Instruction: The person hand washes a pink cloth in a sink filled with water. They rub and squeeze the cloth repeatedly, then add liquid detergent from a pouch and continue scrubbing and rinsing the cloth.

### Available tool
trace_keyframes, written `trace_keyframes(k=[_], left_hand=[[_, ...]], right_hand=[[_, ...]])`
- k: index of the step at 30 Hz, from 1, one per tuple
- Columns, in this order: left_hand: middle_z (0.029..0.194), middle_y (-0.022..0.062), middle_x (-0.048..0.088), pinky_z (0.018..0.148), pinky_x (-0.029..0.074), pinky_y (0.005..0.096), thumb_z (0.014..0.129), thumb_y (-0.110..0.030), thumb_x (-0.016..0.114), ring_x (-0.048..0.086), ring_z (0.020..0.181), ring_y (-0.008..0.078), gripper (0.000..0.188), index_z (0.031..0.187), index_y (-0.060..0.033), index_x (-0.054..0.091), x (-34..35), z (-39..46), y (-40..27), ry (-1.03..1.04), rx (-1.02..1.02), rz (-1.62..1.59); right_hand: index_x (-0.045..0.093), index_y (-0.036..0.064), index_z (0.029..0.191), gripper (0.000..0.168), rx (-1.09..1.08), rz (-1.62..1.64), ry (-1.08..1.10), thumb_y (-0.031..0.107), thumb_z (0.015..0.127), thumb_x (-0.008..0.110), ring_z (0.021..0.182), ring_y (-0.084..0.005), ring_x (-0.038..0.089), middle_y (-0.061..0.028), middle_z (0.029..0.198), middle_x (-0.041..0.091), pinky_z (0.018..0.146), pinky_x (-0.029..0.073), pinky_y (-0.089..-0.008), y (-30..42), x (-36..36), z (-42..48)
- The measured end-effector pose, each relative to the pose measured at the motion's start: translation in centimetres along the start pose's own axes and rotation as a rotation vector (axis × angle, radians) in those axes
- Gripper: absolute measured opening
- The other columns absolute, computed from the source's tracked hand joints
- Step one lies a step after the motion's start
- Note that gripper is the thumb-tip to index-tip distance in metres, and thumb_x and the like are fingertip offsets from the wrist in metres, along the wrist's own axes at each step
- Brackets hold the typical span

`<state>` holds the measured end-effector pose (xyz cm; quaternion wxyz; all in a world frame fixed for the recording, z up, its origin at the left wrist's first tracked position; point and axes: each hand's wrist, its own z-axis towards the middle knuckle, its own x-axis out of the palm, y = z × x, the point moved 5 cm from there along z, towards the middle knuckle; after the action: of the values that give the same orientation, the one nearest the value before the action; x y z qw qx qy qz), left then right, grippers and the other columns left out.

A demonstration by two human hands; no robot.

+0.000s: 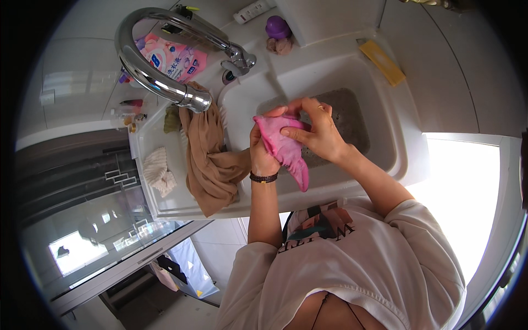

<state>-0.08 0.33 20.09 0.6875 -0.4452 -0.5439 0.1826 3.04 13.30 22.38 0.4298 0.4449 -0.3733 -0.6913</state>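
Observation:
Above the white sink [241, 119] I hold a small pink fabric garment [284, 138], bunched up with one end hanging towards my body. My left hand [262, 156] supports it from beneath, and the cloth hides part of the palm. On the upper side, the thumb and fingers of my right hand [324, 132] grip the fabric. Murky greyish water [348, 123] lies in the basin below. To the left, a brown cloth [210, 165] drapes over the ribbed side of the sink, close to my left wrist.
A chrome faucet [136, 62] arches over the left side. Behind it stands a pink laundry detergent pouch [192, 62]. A crumpled white cloth [159, 171] and a green cloth [171, 119] lie at the left. On the right rim rests a yellow bar [383, 63]; a purple object [278, 27] sits at the back.

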Motion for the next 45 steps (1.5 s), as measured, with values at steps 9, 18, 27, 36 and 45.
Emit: trace_keyframes(k=[9, 18, 27, 36, 45], left_hand=[[0.113, 0.009, 0.053, 0.089, 0.039, 0.0269, 0.09, -0.029, 0.053, 0.051, 0.102, 0.0148, 0.047, 0.124, 0.0017, 0.044, 0.1, 0.2, -1.7, -0.098, 0.091, 0.47], [0.087, -0.0031, 0.053, 0.071, 0.037, 0.0188, 0.093, -0.02, 0.048, 0.045, 0.081, 0.0044, 0.02, 0.096, -0.0022, 0.056, -0.7, 0.4, -1.4, -0.151, -0.066, 0.489], [0.069, -0.0056, 0.044, 0.055, 0.035, 0.0224, 0.095, -0.029, 0.044, 0.041, 0.064, 0.0034, 0.031, 0.079, -0.0041, 0.052, -1.5, 0.8, -0.4, -0.311, -0.007, 0.543], [0.068, -0.0053, 0.045, 0.055, 0.035, 0.0228, 0.095, -0.029, 0.042, 0.037, 0.065, 0.0047, 0.034, 0.076, -0.0024, 0.049, -2.3, -0.3, 2.9, -0.3, 0.082, 0.937], [0.058, 0.0025, 0.048, 0.052, 0.036, 0.0278, 0.095, -0.032, 0.039, 0.042, 0.058, 0.0093, 0.043, 0.069, 0.0019, 0.047, -1.1, -0.3, 2.4, -0.365, 0.104, 0.957]], right_hand=[[0.048, 0.001, 0.091, 0.019, -0.082, 0.119, 0.099, 0.008, 0.08, 0.061, 0.07, -0.0306, 0.05, -0.0156, 0.082, 0.051, 0.063, 0.041, -0.0361, -0.2, -0.1, 0.0], [0.044, 0.003, 0.103, 0.019, 0.014, 0.308, 0.234, 0.007, 0.087, 0.053, 0.062, -0.0168, 0.049, -0.0084, 0.077, 0.052, 0.059, 0.042, -0.0283, -1.0, 0.6, -0.9], [0.052, 0.003, 0.09, 0.009, 0.23, 0.414, 0.034, 0.012, 0.09, 0.051, 0.057, -0.0106, 0.046, -0.0017, 0.065, 0.048, 0.05, 0.041, -0.0268, -2.0, 1.9, -1.3], [0.061, 0.002, 0.074, 0.022, -0.028, -0.281, -0.059, 0.021, 0.084, 0.054, 0.052, -0.0353, 0.055, -0.0183, 0.06, 0.056, 0.045, 0.043, -0.0397, -1.2, 3.5, 1.1], [0.059, 0.0, 0.079, 0.022, 0.246, -0.054, -0.02, 0.02, 0.085, 0.053, 0.062, -0.0422, 0.053, -0.0224, 0.068, 0.056, 0.052, 0.045, -0.0417, -4.7, 3.9, 0.6]])
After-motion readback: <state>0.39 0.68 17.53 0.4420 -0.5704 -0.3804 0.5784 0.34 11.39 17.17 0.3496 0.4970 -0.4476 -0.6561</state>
